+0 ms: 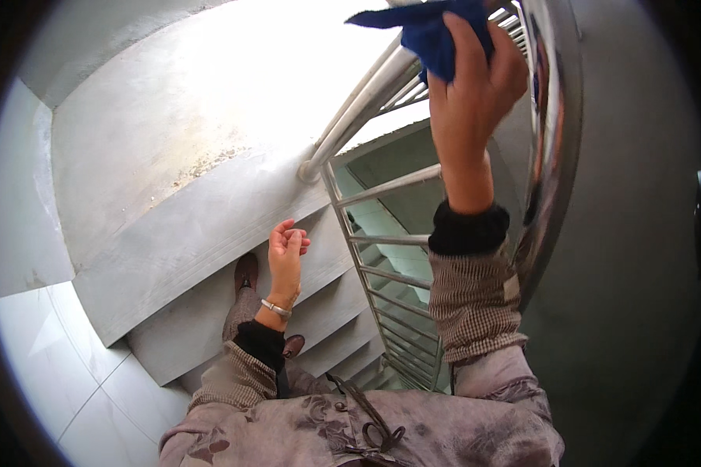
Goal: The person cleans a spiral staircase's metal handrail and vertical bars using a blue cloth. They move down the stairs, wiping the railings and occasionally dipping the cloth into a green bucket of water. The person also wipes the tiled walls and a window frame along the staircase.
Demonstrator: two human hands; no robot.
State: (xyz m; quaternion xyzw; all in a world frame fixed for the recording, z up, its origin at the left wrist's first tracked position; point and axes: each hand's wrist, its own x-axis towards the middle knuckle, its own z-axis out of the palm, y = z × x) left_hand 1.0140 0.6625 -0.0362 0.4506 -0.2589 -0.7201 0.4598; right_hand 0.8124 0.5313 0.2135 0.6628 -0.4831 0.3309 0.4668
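A dark blue cloth (pixel 435 46) is pinched in the fingers of my right hand (pixel 476 105), which reaches out to the top of the view. The cloth hangs across the stainless steel railing post (pixel 365 99), and part of it runs out at the frame's top. Just right of that hand curves the polished metal handrail (pixel 561 128); whether cloth and rail touch cannot be told. My left hand (pixel 286 251), with a bracelet at the wrist, hovers over the stairs with loosely curled fingers and nothing in it.
Grey stone steps (pixel 321 298) descend toward my body, with brown shoes (pixel 246 271) on them. A landing (pixel 122 134) with crumbled debris (pixel 201 166) lies ahead, partly in glare. Metal railing bars (pixel 394 239) border the stairwell; white wall tiles (pixel 64 362) line the left.
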